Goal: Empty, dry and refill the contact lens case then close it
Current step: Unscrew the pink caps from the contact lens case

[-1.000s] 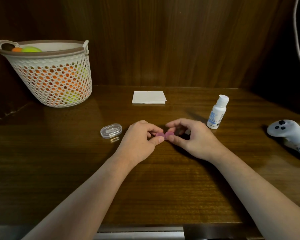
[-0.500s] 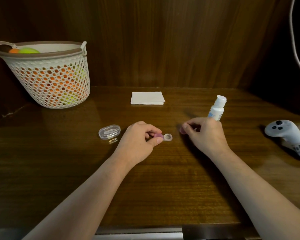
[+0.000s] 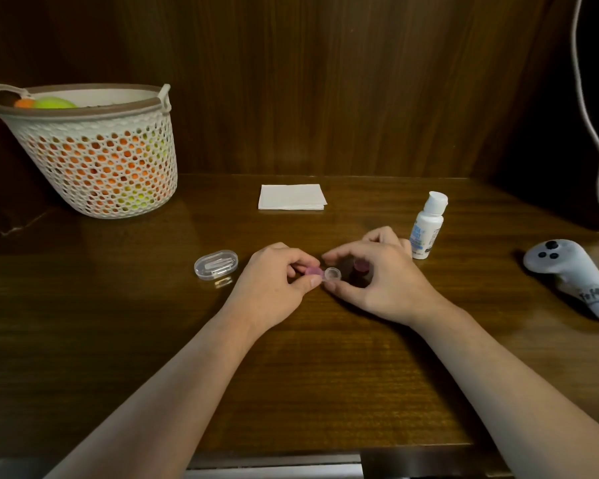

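I see my left hand [image 3: 274, 281] pinching the lens case [image 3: 324, 273] by its left well, which still has its pink cap [image 3: 313, 271] on. The right well is open and looks clear. My right hand [image 3: 384, 281] hangs just beside that open well with curled fingers. It seems to hold nothing, and the loose dark cap [image 3: 360, 265] sits on the desk [image 3: 325, 375] under it.

The case is near the middle of the desk, a bit toward the back. It lies flat, with its long side running left to right. The open well faces up.

I think the step now is opening the case so it can be tipped out. To do it well, I would keep the left pinch firm and low so the case does not flip. Then I would twist the pink cap off slowly, because liquid inside could spill on the wood.

The tissue [image 3: 292, 197] waits near the back edge. The bottle [image 3: 427, 226] stands just past my right hand, so I must not bump it.
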Available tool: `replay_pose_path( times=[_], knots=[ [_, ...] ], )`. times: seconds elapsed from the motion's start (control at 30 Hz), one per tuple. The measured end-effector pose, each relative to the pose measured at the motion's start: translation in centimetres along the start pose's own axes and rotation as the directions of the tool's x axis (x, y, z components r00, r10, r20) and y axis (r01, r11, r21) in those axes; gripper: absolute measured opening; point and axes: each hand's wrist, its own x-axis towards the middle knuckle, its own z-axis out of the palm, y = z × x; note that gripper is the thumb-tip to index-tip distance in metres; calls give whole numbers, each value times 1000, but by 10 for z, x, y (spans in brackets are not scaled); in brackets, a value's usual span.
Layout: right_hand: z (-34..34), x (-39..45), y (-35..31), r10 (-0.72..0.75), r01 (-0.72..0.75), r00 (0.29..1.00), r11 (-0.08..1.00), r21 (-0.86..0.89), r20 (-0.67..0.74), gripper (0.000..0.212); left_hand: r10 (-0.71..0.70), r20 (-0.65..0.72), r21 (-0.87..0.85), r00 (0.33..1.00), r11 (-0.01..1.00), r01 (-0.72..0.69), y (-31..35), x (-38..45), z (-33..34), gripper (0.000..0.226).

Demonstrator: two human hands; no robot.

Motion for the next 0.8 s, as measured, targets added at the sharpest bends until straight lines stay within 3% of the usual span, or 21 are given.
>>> replay_pose_path(
  times=[0.8],
  knots=[
    [2,6,-1,77,-87,994,986,142,73,25,-16,-97,-24,995,1000,14,-4,1,8,17]
  ],
)
